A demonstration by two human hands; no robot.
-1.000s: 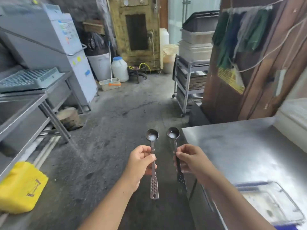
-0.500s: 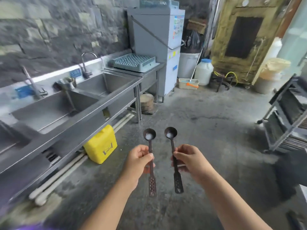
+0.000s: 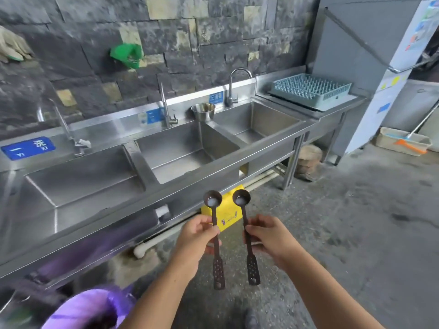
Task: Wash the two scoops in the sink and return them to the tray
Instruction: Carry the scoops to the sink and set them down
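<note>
Commercial kitchen wash area, back-of-house. Evidence: long stainless three-basin sink (image 3: 166, 186) with a tap at each basin and blue labels on the splashback, pegged dish rack (image 3: 311, 89) on the side counter feeding a hood-type dishwasher (image 3: 370, 67). Rough stone-block wall (image 3: 166, 32), bare concrete floor (image 3: 356, 222), yellow jerrycan (image 3: 228, 217) under the sink, steel bowl (image 3: 203, 111) on the divider.
</note>
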